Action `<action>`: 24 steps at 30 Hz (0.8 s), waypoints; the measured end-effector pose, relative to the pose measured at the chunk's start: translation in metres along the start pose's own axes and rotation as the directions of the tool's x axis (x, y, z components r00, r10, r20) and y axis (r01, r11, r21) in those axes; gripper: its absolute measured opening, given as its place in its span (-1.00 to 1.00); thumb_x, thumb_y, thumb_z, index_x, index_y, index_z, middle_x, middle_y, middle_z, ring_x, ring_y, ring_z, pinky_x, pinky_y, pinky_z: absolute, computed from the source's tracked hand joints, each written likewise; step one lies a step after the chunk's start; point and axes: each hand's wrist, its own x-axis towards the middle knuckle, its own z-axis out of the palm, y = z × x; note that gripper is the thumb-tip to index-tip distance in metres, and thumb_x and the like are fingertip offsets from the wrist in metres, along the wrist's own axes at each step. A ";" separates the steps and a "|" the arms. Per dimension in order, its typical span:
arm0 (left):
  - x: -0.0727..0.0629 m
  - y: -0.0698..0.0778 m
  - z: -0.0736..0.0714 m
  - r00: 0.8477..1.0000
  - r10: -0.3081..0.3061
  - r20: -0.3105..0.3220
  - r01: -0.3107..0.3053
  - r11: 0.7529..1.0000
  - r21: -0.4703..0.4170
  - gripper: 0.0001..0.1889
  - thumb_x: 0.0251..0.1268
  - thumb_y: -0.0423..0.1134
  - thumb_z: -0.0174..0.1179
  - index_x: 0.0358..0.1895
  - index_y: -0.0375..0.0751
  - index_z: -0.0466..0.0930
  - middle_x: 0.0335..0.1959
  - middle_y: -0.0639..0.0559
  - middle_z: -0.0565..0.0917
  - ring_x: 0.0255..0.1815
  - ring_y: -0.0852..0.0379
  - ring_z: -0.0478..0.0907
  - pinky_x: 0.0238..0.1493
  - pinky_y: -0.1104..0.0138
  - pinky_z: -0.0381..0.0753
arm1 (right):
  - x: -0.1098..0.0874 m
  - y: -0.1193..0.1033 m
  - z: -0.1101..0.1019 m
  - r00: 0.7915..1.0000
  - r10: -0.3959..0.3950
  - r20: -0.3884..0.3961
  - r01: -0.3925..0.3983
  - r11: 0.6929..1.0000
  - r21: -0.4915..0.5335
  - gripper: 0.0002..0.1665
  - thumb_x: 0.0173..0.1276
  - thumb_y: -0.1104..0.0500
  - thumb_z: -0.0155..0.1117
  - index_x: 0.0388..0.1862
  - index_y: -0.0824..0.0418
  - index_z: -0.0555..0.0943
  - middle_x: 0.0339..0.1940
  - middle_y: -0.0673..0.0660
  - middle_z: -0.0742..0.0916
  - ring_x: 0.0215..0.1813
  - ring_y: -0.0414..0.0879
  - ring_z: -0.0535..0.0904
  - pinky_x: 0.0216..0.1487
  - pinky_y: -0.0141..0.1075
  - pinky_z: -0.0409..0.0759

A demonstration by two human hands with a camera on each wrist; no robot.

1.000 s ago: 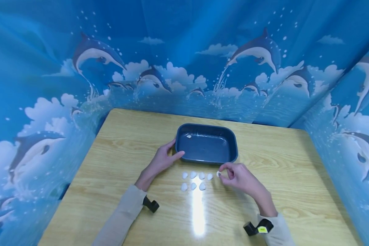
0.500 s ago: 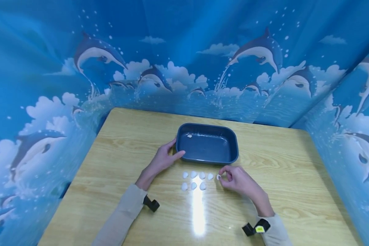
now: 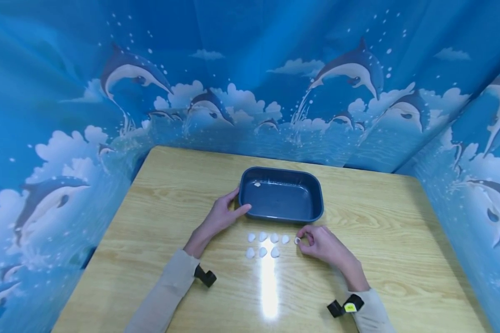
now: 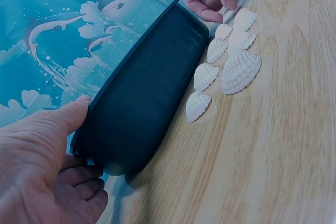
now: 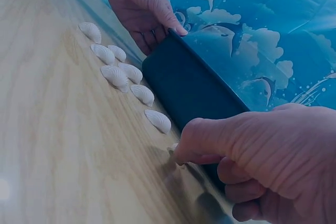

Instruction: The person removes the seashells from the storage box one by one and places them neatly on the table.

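Observation:
My left hand point(image 3: 223, 215) holds the left end of a dark blue plastic basin point(image 3: 280, 218), the thumb at its rim and the other fingers along the outside. Thumb and forefinger of my right hand point(image 3: 324, 243) pinch a small white seashell point(image 3: 297, 240) low at the table, just right of the back row; the fingertips mostly hide it in the right wrist view. Ribbed white seashells point(image 4: 241, 72) lie in two rows in front of the basin: several in the back row point(image 3: 274, 238), three in the front row point(image 3: 262, 252). One small shell point(image 3: 256, 184) lies inside the basin.
Everything stands on a light wood-grain table point(image 3: 183, 185). A blue dolphin-print curtain point(image 3: 241, 69) hangs along the back and both sides. Bright glare point(image 3: 268, 291) lies on the tabletop in front of the shells.
My right hand has come down and slightly toward me, still pinching the shell, to the end of the back row. My left hand and the basin have stayed in place.

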 end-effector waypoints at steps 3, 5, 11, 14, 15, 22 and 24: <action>0.000 0.000 0.000 1.000 -0.001 -0.002 0.001 1.000 0.003 -0.18 0.48 -0.03 0.34 0.64 -0.20 0.15 0.67 -0.11 0.17 0.69 -0.06 0.06 0.65 0.07 0.14 | 0.001 0.000 0.001 1.000 0.012 0.007 -0.012 1.000 -0.006 -0.86 0.31 0.26 0.44 -0.17 0.23 0.72 -0.62 -0.14 0.48 -0.57 -0.33 0.33 -0.56 -0.43 0.34; 0.000 0.000 0.000 1.000 0.005 -0.001 -0.005 1.000 0.003 -0.18 0.48 -0.05 0.33 0.64 -0.21 0.14 0.67 -0.12 0.17 0.69 -0.07 0.06 0.65 0.06 0.14 | 0.001 0.000 0.001 1.000 0.019 0.013 -0.019 1.000 -0.011 -0.86 0.30 0.26 0.43 -0.17 0.23 0.72 -0.62 -0.14 0.48 -0.57 -0.33 0.34 -0.56 -0.43 0.34; -0.001 0.001 0.000 1.000 0.017 0.004 -0.017 1.000 -0.002 -0.19 0.49 -0.07 0.32 0.64 -0.22 0.13 0.67 -0.13 0.16 0.69 -0.07 0.04 0.65 0.05 0.12 | 0.001 0.000 0.001 1.000 0.027 0.014 -0.027 0.999 -0.020 -0.86 0.29 0.26 0.43 -0.17 0.22 0.72 -0.61 -0.13 0.49 -0.56 -0.32 0.34 -0.54 -0.42 0.36; -0.001 0.001 0.000 1.000 0.009 0.006 -0.009 1.000 -0.010 -0.18 0.48 -0.05 0.33 0.65 -0.20 0.13 0.68 -0.11 0.15 0.69 -0.05 0.04 0.66 0.07 0.11 | 0.001 0.000 0.001 0.999 0.042 0.016 -0.041 0.999 -0.018 -0.86 0.30 0.26 0.43 -0.17 0.22 0.72 -0.61 -0.12 0.49 -0.55 -0.31 0.35 -0.53 -0.41 0.36; -0.001 0.001 0.000 1.000 0.008 0.006 -0.008 1.000 -0.011 -0.18 0.48 -0.05 0.33 0.65 -0.20 0.13 0.68 -0.11 0.15 0.69 -0.05 0.04 0.66 0.07 0.11 | 0.001 -0.001 0.001 0.999 0.047 0.017 -0.047 0.999 -0.015 -0.86 0.30 0.26 0.43 -0.16 0.22 0.72 -0.61 -0.12 0.49 -0.55 -0.30 0.35 -0.53 -0.41 0.36; 0.001 -0.001 0.000 1.000 0.006 0.001 -0.006 1.000 0.002 -0.19 0.49 -0.05 0.33 0.64 -0.19 0.14 0.67 -0.11 0.17 0.69 -0.06 0.05 0.65 0.07 0.12 | 0.000 -0.003 0.000 0.997 0.069 0.026 -0.069 0.997 -0.018 -0.85 0.32 0.25 0.44 -0.14 0.21 0.72 -0.59 -0.10 0.50 -0.54 -0.28 0.35 -0.54 -0.40 0.35; 0.001 -0.001 0.000 1.000 0.007 0.002 -0.007 1.000 0.002 -0.19 0.49 -0.05 0.33 0.64 -0.19 0.14 0.67 -0.11 0.17 0.69 -0.06 0.05 0.65 0.07 0.12 | -0.001 -0.004 -0.002 0.997 0.073 0.030 -0.073 0.997 -0.020 -0.85 0.33 0.23 0.45 -0.13 0.20 0.72 -0.59 -0.10 0.51 -0.54 -0.28 0.36 -0.54 -0.40 0.35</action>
